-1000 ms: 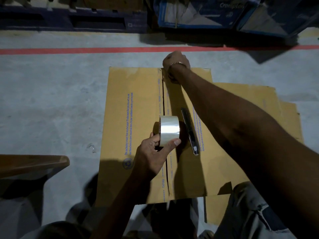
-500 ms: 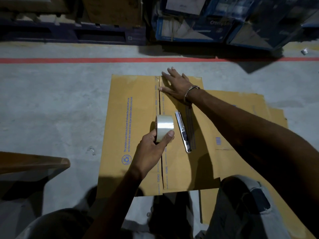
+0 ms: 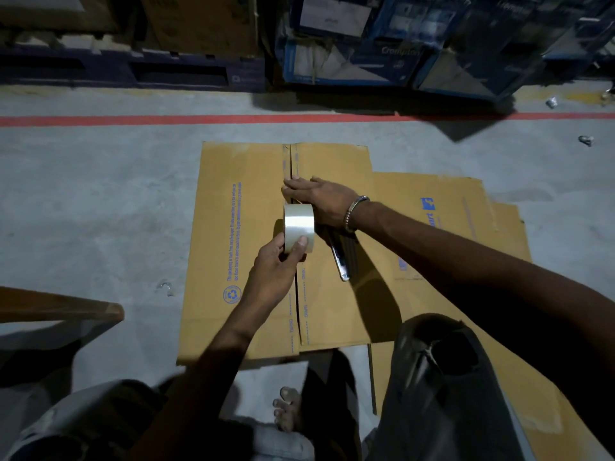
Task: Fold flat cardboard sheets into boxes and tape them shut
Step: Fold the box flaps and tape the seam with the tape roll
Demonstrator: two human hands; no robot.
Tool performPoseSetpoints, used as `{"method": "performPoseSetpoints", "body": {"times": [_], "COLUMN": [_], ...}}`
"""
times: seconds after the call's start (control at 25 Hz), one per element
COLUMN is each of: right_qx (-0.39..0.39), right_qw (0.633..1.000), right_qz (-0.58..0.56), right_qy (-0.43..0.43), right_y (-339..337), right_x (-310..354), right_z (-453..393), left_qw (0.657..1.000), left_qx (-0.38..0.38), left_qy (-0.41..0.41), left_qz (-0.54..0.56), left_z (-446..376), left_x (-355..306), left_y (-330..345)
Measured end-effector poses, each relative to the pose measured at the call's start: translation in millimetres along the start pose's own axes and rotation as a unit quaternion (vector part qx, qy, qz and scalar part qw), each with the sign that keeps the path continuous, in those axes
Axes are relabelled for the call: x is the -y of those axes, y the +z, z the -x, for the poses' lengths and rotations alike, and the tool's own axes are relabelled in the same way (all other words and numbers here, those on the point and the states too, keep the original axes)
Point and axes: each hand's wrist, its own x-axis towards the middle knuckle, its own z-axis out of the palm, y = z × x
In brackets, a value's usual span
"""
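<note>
Right hand slid nearer along the seam, meeting left-held tape roll.

Blue print is seen on the flat cardboard box: a recycling symbol near its lower left, and above it lines of small lettering, too fine to be read. "TAPING" is repeated along the centre seam. A blue logo is printed on the sheet underneath, wording unclear. "Crompton" is partly legible on a blue carton behind.
</note>
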Motion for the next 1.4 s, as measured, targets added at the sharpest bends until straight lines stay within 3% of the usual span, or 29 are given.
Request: {"method": "performPoseSetpoints", "body": {"times": [0.24, 0.44, 0.72, 0.84, 1.0, 1.28, 1.4], "right_qx": [0.020, 0.035, 0.051, 0.061, 0.058, 0.095, 0.096], "right_qw": [0.998, 0.999, 0.998, 0.994, 0.990, 0.990, 0.991], "right_qz": [-0.054, -0.009, 0.021, 0.061, 0.130, 0.095, 0.087], "right_qy": [0.038, 0.026, 0.028, 0.063, 0.020, 0.034, 0.039], "right_y": [5.2, -5.1, -6.2, -7.8, 12.8, 23.2, 25.1], "right_x": [6.6, 11.8, 22.1, 33.5, 51.0, 62.2, 62.3], "right_z": [-2.5, -0.7, 4.3, 11.6, 39.4, 54.6, 53.6], "left_qw": [0.997, 0.987, 0.976, 0.982, 0.987, 0.986, 0.977], "left_qx": [-0.061, -0.141, -0.173, -0.145, -0.107, -0.091, -0.062], "left_qy": [-0.044, -0.067, -0.096, -0.102, -0.115, -0.141, -0.205], "left_qz": [0.000, -0.042, -0.087, -0.066, -0.041, -0.002, 0.021], "left_z": [27.6, 60.1, 109.9, 114.6, 118.1, 143.8, 174.3], "left_x": [2.7, 8.0, 3.7, 3.9, -1.6, -10.0, 2.7], "left_y": [13.1, 22.2, 30.1, 27.1, 33.0, 39.9, 44.7]}}
